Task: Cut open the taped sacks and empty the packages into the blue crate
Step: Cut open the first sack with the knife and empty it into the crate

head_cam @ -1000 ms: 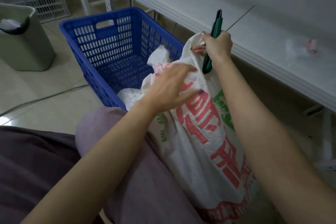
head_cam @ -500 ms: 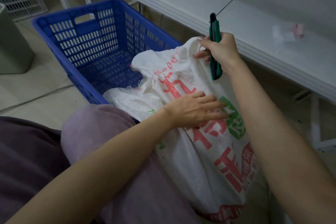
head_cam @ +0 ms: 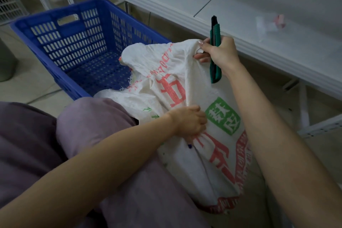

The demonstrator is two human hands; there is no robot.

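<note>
A long white shelf [head_cam: 240, 15] runs along the far side, and below it on the floor stands the blue crate [head_cam: 74, 42], its slotted walls facing me. The white woven sack [head_cam: 175, 79], printed in red and green, leans against the person's purple-clad knee [head_cam: 96, 116], its frayed open end draped over the crate's near rim and hanging inside. The left hand [head_cam: 188, 122] has its grip bunched tight in the sack's cloth about halfway down. The right hand [head_cam: 220, 52] pinches the sack's top corner, lifted just in front of the shelf edge, and the same grip holds a green utility knife [head_cam: 215, 72] upright, black tip up. A small pink and white scrap [head_cam: 270, 24] lies on the shelf.
</note>
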